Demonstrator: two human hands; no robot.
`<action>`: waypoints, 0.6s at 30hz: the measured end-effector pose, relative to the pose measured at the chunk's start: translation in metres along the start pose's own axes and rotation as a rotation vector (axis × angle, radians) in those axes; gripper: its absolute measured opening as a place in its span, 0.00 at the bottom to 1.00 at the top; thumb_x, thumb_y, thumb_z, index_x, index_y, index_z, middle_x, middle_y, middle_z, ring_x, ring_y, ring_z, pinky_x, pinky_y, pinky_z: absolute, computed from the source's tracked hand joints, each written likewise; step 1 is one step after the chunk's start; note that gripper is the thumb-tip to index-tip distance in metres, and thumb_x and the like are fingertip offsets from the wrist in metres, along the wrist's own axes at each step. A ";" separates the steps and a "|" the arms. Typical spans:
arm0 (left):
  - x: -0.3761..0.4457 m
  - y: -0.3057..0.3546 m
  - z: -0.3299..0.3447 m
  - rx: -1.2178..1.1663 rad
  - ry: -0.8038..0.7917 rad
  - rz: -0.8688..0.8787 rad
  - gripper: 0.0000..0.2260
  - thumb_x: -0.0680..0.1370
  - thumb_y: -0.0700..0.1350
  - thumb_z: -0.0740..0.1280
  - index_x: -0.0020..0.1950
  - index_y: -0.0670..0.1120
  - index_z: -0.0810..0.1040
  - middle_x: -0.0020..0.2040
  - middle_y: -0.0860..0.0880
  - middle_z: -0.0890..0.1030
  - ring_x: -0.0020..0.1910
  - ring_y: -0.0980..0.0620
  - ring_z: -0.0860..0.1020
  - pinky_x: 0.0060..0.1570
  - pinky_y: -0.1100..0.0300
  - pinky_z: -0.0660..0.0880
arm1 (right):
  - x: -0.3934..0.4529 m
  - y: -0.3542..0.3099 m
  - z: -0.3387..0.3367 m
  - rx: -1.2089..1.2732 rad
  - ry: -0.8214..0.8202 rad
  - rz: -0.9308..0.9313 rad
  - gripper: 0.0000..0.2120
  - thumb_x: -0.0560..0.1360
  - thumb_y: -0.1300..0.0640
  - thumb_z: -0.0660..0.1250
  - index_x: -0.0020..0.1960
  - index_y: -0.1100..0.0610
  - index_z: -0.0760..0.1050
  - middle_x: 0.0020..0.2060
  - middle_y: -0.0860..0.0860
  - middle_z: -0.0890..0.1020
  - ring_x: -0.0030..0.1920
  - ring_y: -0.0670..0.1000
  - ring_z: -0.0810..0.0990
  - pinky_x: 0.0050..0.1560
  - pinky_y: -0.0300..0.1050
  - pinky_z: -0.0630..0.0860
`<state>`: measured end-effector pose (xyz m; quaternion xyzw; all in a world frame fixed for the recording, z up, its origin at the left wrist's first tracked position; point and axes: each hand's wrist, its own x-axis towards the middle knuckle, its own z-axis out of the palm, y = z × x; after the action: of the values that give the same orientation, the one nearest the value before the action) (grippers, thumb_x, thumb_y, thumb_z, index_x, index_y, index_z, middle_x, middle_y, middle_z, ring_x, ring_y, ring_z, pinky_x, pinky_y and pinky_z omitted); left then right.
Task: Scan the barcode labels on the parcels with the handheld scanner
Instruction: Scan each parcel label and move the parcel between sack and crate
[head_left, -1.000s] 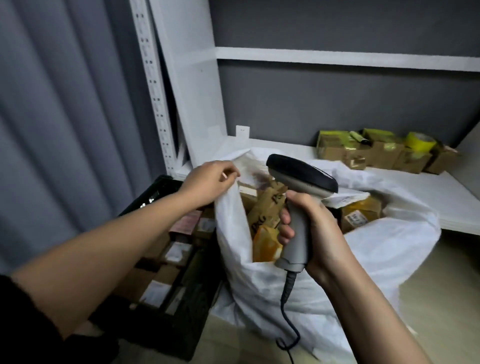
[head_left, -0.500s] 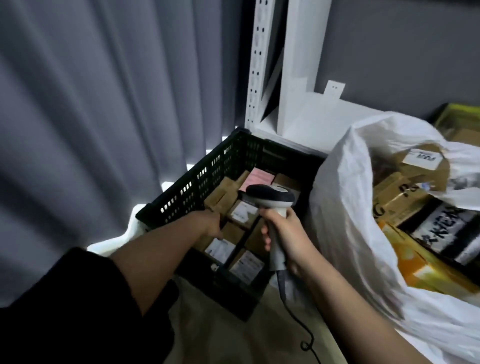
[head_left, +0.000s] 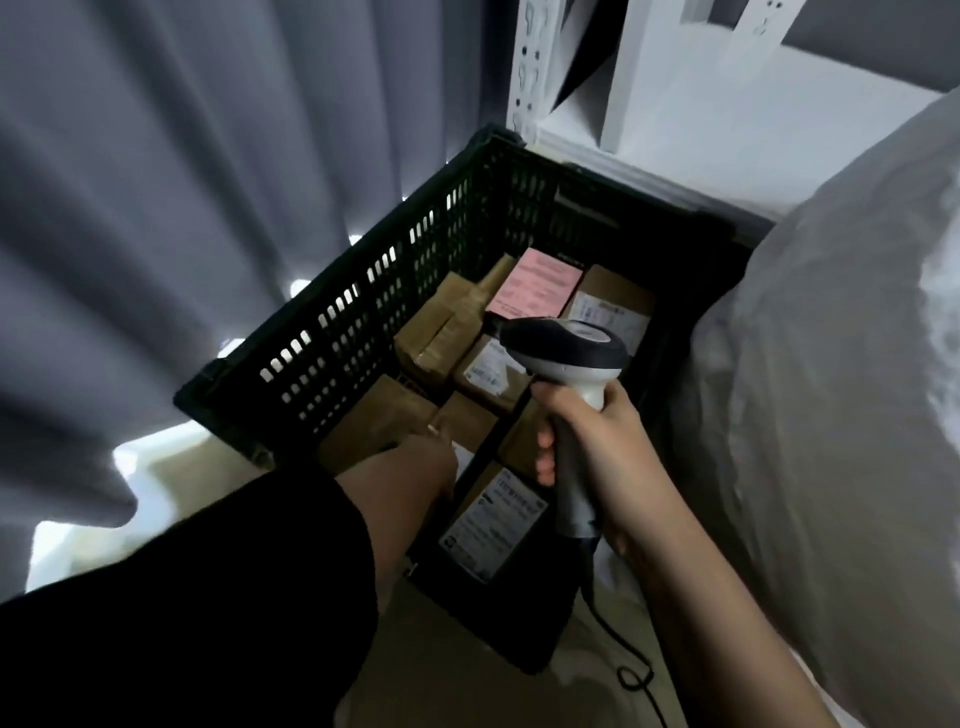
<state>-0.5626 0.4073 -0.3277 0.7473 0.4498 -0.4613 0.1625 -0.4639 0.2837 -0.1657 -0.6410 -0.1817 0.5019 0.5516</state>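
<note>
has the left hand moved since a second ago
Yes. The left hand left the white sack's rim and went down into the black crate, among the parcels at its near end.

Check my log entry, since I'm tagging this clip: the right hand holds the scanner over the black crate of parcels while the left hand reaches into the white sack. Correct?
Not quite. The head view shows the left hand reaching into the black crate among the parcels, not into the white sack. The right hand does hold the scanner over the crate.
</note>
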 end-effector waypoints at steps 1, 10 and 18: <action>0.006 0.001 0.003 0.000 -0.010 -0.009 0.52 0.75 0.60 0.68 0.74 0.44 0.27 0.77 0.37 0.40 0.75 0.34 0.52 0.69 0.39 0.63 | 0.000 0.001 -0.002 0.012 0.002 -0.013 0.13 0.77 0.59 0.67 0.59 0.61 0.68 0.24 0.51 0.74 0.23 0.50 0.72 0.24 0.42 0.71; -0.013 -0.007 -0.011 -0.147 0.072 -0.034 0.49 0.74 0.62 0.68 0.78 0.46 0.35 0.77 0.38 0.42 0.74 0.34 0.55 0.68 0.42 0.65 | 0.000 0.004 -0.019 0.083 0.030 -0.027 0.12 0.77 0.61 0.67 0.56 0.61 0.68 0.24 0.51 0.73 0.22 0.49 0.70 0.23 0.41 0.69; -0.131 -0.061 -0.073 -0.430 0.312 0.101 0.48 0.71 0.61 0.71 0.77 0.43 0.46 0.73 0.39 0.63 0.69 0.41 0.67 0.61 0.56 0.69 | -0.046 -0.044 -0.021 0.141 -0.024 -0.071 0.07 0.77 0.65 0.65 0.41 0.60 0.73 0.24 0.51 0.74 0.22 0.47 0.70 0.24 0.39 0.69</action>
<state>-0.5952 0.4204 -0.1696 0.7792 0.5192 -0.2257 0.2690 -0.4524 0.2508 -0.1086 -0.5876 -0.1750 0.5014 0.6105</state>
